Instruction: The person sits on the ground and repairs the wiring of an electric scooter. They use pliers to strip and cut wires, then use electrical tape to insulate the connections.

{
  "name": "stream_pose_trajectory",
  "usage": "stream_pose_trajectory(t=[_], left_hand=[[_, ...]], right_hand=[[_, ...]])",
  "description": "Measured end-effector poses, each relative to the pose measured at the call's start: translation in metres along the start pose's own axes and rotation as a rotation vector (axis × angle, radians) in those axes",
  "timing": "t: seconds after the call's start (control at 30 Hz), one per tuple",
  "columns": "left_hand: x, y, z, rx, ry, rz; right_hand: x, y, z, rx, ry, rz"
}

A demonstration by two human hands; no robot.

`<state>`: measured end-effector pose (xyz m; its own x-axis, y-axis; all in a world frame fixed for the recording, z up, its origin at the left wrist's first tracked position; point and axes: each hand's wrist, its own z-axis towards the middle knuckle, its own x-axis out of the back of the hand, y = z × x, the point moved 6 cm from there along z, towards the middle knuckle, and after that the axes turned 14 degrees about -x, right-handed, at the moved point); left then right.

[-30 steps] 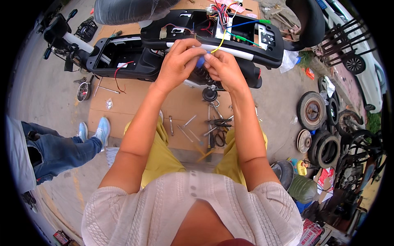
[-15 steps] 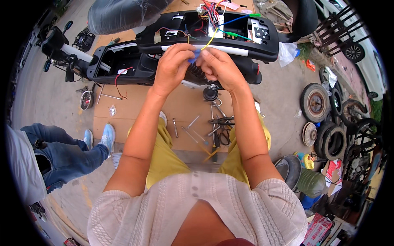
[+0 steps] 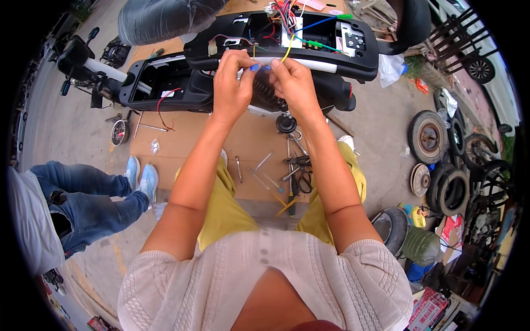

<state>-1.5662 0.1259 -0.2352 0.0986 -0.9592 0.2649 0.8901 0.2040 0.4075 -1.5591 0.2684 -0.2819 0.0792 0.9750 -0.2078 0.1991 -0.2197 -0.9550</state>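
The yellow wire [image 3: 287, 49] runs from the bundle of coloured wires [image 3: 284, 16] in an electric scooter's open black body [image 3: 331, 59] down to my fingers. My right hand [image 3: 292, 83] is closed in a pinch on its lower end. My left hand [image 3: 233, 83] is closed just beside it, pinching a small strip of blue tape [image 3: 255, 67] that stretches toward the right fingertips. The wire's very end is hidden by my fingers. A blue wire [image 3: 323, 24] and a green-blue wire [image 3: 326, 47] have green wrapped parts.
A person in jeans [image 3: 94, 204] stands at my left. Pliers and other hand tools [image 3: 298, 176] lie on the cardboard [image 3: 248, 132] between my feet. Tyres [image 3: 428, 138] and wheels lie on the right. A plastic-wrapped seat [image 3: 165, 22] is at the upper left.
My hands have stayed at the wire's end, and the left has turned more upright. The blue tape, hanging below the fingers before, now lies in a short line between the fingertips.
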Motion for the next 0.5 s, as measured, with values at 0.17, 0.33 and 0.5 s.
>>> stream_pose_trajectory(t=[0.17,0.33,0.5], left_hand=[[-0.009,-0.014,0.004,0.257,0.036,-0.053],[-0.016,-0.031,0.009,0.412,-0.147,-0.062],[-0.017,-0.039,0.011,0.477,-0.226,-0.122]], right_hand=[[0.003,-0.011,-0.002,0.204,0.156,-0.265],[0.004,-0.020,-0.006,0.282,0.138,-0.327],[0.009,-0.021,-0.007,0.255,0.100,-0.376]])
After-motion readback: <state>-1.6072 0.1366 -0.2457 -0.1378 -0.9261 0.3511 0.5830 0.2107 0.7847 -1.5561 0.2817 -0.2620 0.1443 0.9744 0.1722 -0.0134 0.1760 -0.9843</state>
